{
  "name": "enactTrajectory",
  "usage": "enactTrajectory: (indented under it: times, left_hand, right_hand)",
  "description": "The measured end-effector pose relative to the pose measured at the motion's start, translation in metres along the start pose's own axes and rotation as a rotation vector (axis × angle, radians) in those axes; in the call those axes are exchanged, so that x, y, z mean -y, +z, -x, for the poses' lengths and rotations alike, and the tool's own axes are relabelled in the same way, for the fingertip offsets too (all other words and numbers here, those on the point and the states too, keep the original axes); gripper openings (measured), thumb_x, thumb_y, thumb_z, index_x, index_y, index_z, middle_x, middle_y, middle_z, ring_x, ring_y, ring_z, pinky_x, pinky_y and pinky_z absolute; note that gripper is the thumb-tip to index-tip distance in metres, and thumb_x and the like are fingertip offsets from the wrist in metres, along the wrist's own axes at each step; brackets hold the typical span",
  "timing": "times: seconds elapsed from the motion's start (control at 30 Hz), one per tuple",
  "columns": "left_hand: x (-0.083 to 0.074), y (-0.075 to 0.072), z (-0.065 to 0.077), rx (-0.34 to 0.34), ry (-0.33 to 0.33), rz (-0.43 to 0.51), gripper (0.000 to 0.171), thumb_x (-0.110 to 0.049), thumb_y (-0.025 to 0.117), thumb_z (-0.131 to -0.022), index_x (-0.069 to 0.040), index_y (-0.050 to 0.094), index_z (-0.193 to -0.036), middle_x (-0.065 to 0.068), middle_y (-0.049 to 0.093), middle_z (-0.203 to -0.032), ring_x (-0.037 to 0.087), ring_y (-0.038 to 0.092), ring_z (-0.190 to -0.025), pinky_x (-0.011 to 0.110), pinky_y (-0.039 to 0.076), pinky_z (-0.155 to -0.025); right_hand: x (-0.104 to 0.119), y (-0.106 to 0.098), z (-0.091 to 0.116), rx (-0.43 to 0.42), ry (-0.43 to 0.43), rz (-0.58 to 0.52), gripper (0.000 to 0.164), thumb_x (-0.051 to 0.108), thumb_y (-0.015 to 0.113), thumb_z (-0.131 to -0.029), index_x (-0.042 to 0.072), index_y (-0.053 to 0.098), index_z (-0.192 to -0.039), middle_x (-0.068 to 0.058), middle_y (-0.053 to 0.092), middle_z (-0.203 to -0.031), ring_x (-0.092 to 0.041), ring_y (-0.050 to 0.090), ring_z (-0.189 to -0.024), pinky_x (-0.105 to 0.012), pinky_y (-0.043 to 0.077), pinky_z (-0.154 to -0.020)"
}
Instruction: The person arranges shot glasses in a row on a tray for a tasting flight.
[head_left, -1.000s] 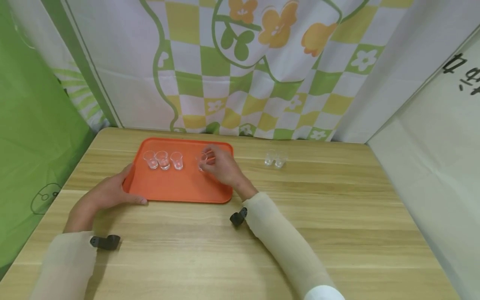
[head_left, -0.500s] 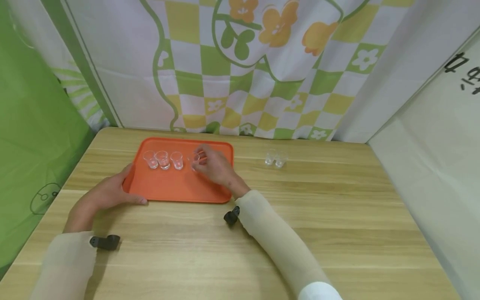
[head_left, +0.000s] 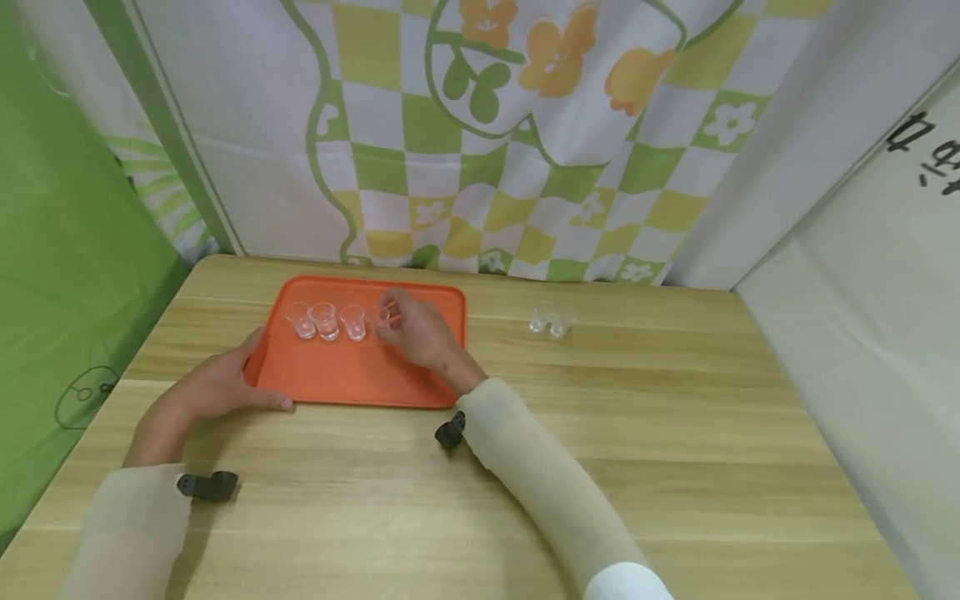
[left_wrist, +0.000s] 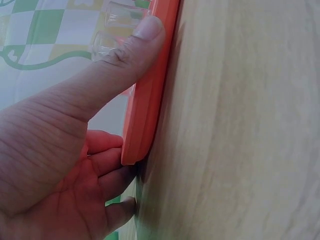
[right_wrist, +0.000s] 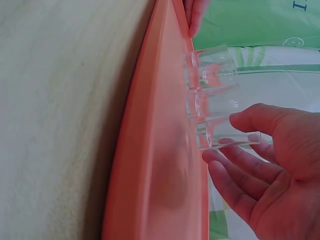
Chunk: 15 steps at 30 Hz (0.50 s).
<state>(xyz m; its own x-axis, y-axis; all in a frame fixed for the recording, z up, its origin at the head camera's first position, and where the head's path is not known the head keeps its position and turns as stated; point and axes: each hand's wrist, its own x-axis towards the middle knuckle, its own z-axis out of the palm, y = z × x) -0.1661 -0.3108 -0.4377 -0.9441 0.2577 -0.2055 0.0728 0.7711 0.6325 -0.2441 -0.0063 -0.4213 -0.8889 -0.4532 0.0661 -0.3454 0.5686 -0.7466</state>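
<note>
While a person's left hand [head_left: 217, 385] grips the near left corner of an orange tray [head_left: 330, 375], thumb along the near edge and fingers at the left side, their right hand [head_left: 422, 333] pinches a small clear glass [right_wrist: 220, 133] between thumb and fingers. The tray lies on a wooden table [head_left: 375, 500], its long axis running from left to right. Three more glasses [head_left: 354, 322] stand upright on it in a row along that same line, towards the left half. The pinched glass is at the row's right end, just beside its nearest neighbour; whether the two touch, I cannot tell. It looks upright, mouth up, its base at or close to the tray's surface, with the right hand coming in from the right, so the rest of the row lies to that hand's left. From the left hand, the row lies farther back and to the right. Off the tray, to its right, a pair of glasses [head_left: 539, 317] stands on the table, close together, nearer the right hand and well apart from the left. Behind everything hangs a checked, flowered curtain [head_left: 378, 167].
</note>
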Motion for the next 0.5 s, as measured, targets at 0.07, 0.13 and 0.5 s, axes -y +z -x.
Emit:
enactTrajectory:
  times: [0.07, 0.13, 0.5]
  left_hand:
    - [0.0008, 0.0, -0.0004, 0.0, 0.003, 0.004, 0.132, -0.055, 0.088, -0.077, -0.008, 0.001, -0.166, 0.036, 0.039, -0.152, 0.053, 0.047, -0.129, 0.071, 0.038, -0.101]
    - [0.0013, 0.0, -0.0006, 0.0, 0.003, 0.005, 0.133, -0.055, 0.087, -0.077, -0.008, 0.001, -0.166, 0.036, 0.039, -0.152, 0.053, 0.046, -0.129, 0.072, 0.037, -0.101]
    - [0.0022, 0.0001, 0.0, 0.001, 0.005, 0.004, 0.133, -0.054, 0.088, -0.077, -0.006, 0.0, -0.165, 0.037, 0.037, -0.153, 0.054, 0.045, -0.131, 0.071, 0.036, -0.102]
  right_hand:
    - [0.0001, 0.0012, -0.0002, -0.001, -0.004, 0.011, 0.035, 0.019, 0.071, -0.1, 0.009, 0.059, -0.13, 0.002, 0.066, -0.113, -0.013, 0.067, -0.107, -0.024, 0.054, -0.084]
    - [0.0001, 0.0022, -0.0005, -0.006, -0.01, 0.016, 0.035, 0.019, 0.072, -0.099, 0.008, 0.059, -0.13, 0.002, 0.066, -0.114, -0.013, 0.067, -0.107, -0.024, 0.054, -0.084]
    - [-0.0064, 0.0044, -0.0044, -0.013, -0.026, 0.033, 0.034, 0.017, 0.073, -0.098, 0.008, 0.06, -0.128, 0.001, 0.068, -0.114, -0.011, 0.068, -0.103, -0.022, 0.052, -0.084]
